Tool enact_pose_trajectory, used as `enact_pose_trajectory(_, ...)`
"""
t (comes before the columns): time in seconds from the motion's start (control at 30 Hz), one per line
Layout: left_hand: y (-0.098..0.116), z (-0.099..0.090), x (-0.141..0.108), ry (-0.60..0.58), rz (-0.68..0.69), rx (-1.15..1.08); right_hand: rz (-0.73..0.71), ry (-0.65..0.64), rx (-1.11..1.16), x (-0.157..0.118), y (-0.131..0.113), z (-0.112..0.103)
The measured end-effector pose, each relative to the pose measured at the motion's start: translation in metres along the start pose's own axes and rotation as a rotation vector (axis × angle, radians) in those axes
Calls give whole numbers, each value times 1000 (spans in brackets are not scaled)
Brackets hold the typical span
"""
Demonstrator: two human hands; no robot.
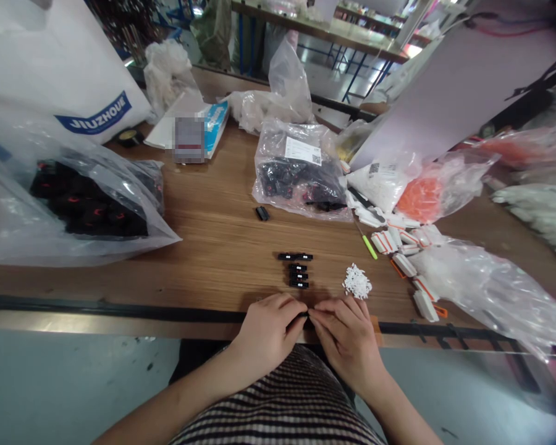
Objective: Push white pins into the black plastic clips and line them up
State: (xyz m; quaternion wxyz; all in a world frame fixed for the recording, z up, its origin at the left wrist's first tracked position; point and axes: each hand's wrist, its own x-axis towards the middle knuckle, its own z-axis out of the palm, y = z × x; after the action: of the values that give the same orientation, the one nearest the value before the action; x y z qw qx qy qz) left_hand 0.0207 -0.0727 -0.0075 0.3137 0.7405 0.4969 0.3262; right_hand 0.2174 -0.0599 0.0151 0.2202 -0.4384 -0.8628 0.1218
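Close to the table's front edge, my left hand (pixel 269 324) and my right hand (pixel 347 334) meet fingertip to fingertip. Both are closed in a pinch around a small black plastic part (pixel 304 314), mostly hidden by the fingers. Just beyond them lie several black plastic parts (pixel 299 276) with white marks, some stacked in a short column and some end to end above it. A small heap of tiny white pieces (pixel 357 282) sits beyond my right fingertips. Farther off, a lone black part (pixel 262 214) rests on the wood.
A clear bag of black parts (pixel 301 176) lies at the back; another open bag (pixel 92 204) is at left. To the right are a yellow-green-handled tool (pixel 369 247), white-and-orange pieces (pixel 405 264) and plastic bags (pixel 491 290). A white sack (pixel 50 68) stands back left.
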Motion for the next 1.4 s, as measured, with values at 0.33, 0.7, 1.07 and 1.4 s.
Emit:
enact_pose_trajectory(0.33,2,0,0,13,-7,7,-52,67,-5,-3,-1,3)
enact_pose_trajectory(0.7,-2,3,1,45,16,-8,374,182,24,3,86,-39)
enact_pose_trajectory(1.07,0,3,2,69,9,6,280,-136,1,29,134,-58)
enact_pose_trajectory(1.4,-1,4,1,70,7,19,574,-83,-135,14,140,-63)
